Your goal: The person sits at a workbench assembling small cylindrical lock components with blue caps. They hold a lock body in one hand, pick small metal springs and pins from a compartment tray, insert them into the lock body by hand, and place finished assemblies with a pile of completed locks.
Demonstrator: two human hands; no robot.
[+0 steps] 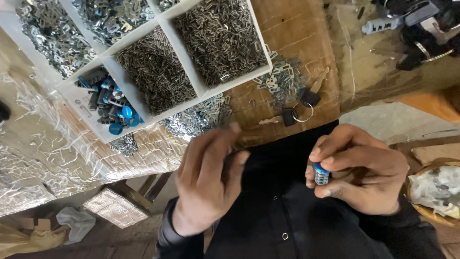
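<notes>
Both hands are working close to the body, over a dark buttoned garment [287, 211]. Right hand [362, 168] is gripping a small lock cylinder [321, 174], blue-capped with a ridged silver body; thumb and fingers are closing around it and holding it upright, well below the bench edge. Left hand [208, 177] is hovering beside it, fingers loosely curled and slightly apart, back toward the camera; whether anything is sitting between the fingertips cannot be told.

Ahead, a white divided tray [72, 93] is resting on the bench [292, 33], which is showing a brown cardboard-like surface. Two compartments are holding dark thin metal pins [215, 38], others are holding bright stamped metal pieces [48, 33], and one is holding blue-capped cylinders [112, 103] matching the held part. Loose silver clips [282, 79] are lying just beside the tray, near a set of keys on a ring [302, 108]. Crinkled clear plastic wrap [28, 158] is covering the bench's left end.
</notes>
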